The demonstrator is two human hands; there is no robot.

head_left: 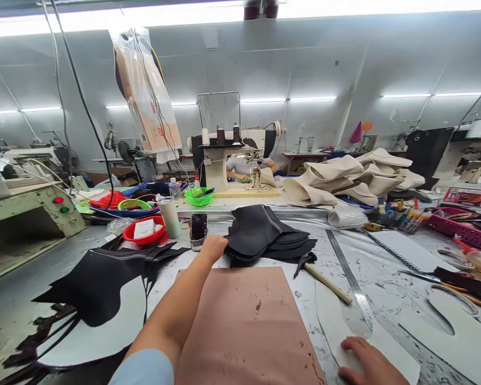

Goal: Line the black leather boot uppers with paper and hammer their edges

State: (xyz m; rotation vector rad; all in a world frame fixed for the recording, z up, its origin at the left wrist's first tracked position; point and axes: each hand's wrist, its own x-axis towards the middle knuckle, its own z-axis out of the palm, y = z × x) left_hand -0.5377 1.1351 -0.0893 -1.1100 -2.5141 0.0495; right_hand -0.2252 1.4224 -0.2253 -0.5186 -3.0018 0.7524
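Note:
Reaching across the bench, my left hand (215, 248) is closed at the left corner of a stack of black leather-like pieces (260, 232), pinching an edge there. At the lower right, my right hand (371, 362) rests over a cream cut piece (332, 315), its thumb and fingers apart. A brown rectangular mat (244, 321) lies between my arms. Beside the stack is a hammer (328, 283) with a wooden handle. A steel ruler (348, 272) runs to its right, its near end by the cream piece. More black pieces (100, 278) lie left of my arm, over white ones.
A phone (199, 227), a tumbler (168, 216) and a red bowl (144, 230) stand behind my left hand. At the right are a spiral notebook (409, 248), scissors and a magenta basket (465, 227). Beyond, a person sits behind a sewing machine (224, 166), near piled cream pieces (344, 176).

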